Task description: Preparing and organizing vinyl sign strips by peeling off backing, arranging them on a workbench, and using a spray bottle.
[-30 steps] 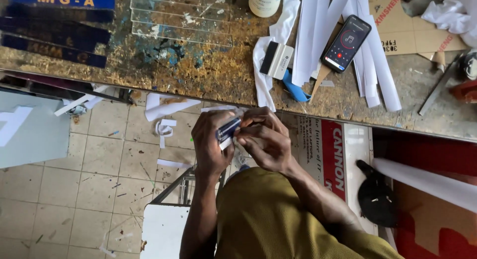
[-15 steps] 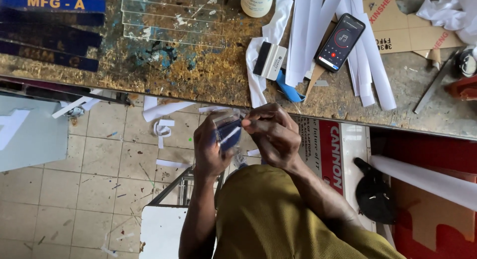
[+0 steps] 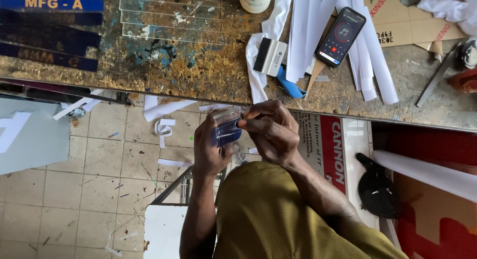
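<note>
My left hand [image 3: 208,149] holds a small clear plate with a dark blue film [image 3: 226,131] just below the workbench's front edge. My right hand [image 3: 271,132] pinches the plate's top right edge with thumb and fingertips, over the blue film. Both hands sit close together above my lap, which is covered in olive cloth. Part of the plate is hidden behind my fingers.
The worn, paint-stained workbench [image 3: 189,75] carries clear acrylic strips [image 3: 171,15], dark blue strips [image 3: 47,40], a white squeegee [image 3: 270,56], white paper strips [image 3: 303,35], a phone [image 3: 341,36], a white bottle [image 3: 256,0] and cardboard [image 3: 407,20]. Paper scraps [image 3: 164,127] litter the tiled floor.
The plate has turned in my hands so more of the blue film faces up. My right fingers shifted along its top edge. The camera has tilted slightly.
</note>
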